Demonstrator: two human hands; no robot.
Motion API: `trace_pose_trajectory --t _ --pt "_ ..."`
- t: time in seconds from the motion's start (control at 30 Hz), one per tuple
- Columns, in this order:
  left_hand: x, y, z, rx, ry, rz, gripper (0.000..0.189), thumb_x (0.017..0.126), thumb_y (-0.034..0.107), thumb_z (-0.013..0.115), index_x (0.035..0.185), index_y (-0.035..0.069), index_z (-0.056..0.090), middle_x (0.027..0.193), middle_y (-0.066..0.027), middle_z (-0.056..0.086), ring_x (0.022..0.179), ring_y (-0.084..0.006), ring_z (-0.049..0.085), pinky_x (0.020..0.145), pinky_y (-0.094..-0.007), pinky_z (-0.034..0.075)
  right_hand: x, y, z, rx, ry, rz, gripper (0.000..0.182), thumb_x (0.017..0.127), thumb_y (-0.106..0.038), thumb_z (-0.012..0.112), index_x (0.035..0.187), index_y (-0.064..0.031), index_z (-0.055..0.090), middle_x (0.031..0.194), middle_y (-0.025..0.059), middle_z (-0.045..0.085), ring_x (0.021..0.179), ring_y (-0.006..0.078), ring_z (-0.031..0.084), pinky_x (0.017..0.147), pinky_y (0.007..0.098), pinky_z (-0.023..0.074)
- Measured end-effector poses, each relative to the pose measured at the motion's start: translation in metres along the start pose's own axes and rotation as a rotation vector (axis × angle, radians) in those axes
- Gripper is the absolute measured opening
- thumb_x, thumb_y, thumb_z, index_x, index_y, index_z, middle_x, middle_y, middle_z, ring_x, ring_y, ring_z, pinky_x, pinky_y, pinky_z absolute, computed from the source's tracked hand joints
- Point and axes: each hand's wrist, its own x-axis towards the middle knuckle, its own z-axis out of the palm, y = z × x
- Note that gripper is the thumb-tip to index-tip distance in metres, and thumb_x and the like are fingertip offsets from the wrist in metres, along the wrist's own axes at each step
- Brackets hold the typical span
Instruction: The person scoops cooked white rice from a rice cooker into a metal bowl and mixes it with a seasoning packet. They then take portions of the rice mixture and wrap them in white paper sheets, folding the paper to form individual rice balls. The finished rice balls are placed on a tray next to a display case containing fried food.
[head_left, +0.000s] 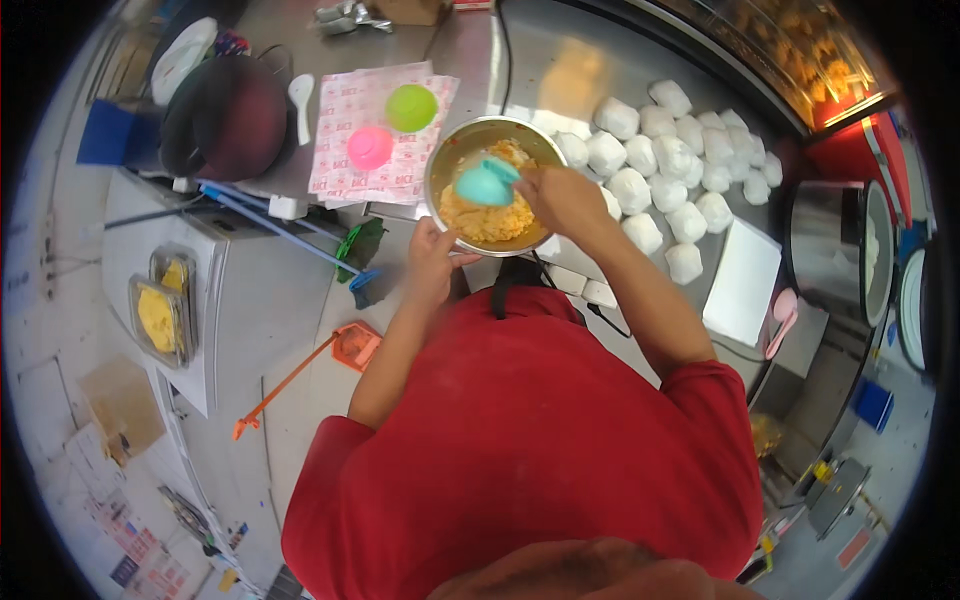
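My left hand (433, 259) grips the near left rim of a metal mixing bowl (433, 176). My right hand (559, 199) holds a turquoise scoop (484, 185) inside the bowl, over a crumbly orange-yellow food mixture (487, 222). Left of the bowl, a green plastic cup (412, 108) and a pink plastic cup (370, 148) rest on printed paper sheets (337, 176). Many white wrapped bundles (630, 190) are spread on the metal table (585, 60) to the right of the bowl; what is in them cannot be seen.
A dark pot (240, 120) and a white spoon (301, 105) are at left. On the right are a white sheet or board (742, 281), a pink ladle (784, 319) and a large metal pot (829, 247). A black cable (505, 60) crosses the table. An orange long-handled dustpan (352, 345) lies below.
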Motion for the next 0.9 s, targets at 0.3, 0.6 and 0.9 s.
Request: trace_pose_trajectory --t 0.3,0.6,0.9 --pt "0.008 -0.017 0.015 -0.023 0.099 0.049 0.033 0.093 -0.005 0.057 0.125 0.001 0.05 0.129 -0.0148 0.058 0.113 -0.0251 0.065 0.087 -0.0428 0.061 -0.002 0.059 0.062 0.463 0.072 0.049 0.042 0.097 -0.04 0.059 0.097 -0.0016 0.074 0.087 0.0245 0.07 0.084 0.042 0.07 0.077 0.0542 0.0537" --pt "-0.008 -0.048 0.013 -0.139 -0.02 0.133 0.044 0.092 -0.005 0.056 0.135 0.0 0.046 0.135 -0.0195 0.058 0.12 -0.0339 0.064 0.099 -0.0509 0.059 -0.103 0.093 0.052 0.356 0.902 0.2 0.04 0.086 -0.038 0.071 0.103 -0.0024 0.07 0.103 0.0194 0.063 0.096 0.038 0.061 0.084 0.0506 0.0479" --pt "-0.08 -0.058 0.051 -0.085 -0.088 0.199 0.046 0.092 -0.005 0.056 0.136 0.0 0.044 0.137 -0.0217 0.057 0.119 -0.035 0.064 0.097 -0.0504 0.061 -0.396 0.278 0.183 0.268 0.547 0.967 0.036 0.092 -0.031 0.066 0.075 -0.0001 0.067 0.075 0.0173 0.07 0.076 0.0356 0.069 0.071 0.0467 0.052"
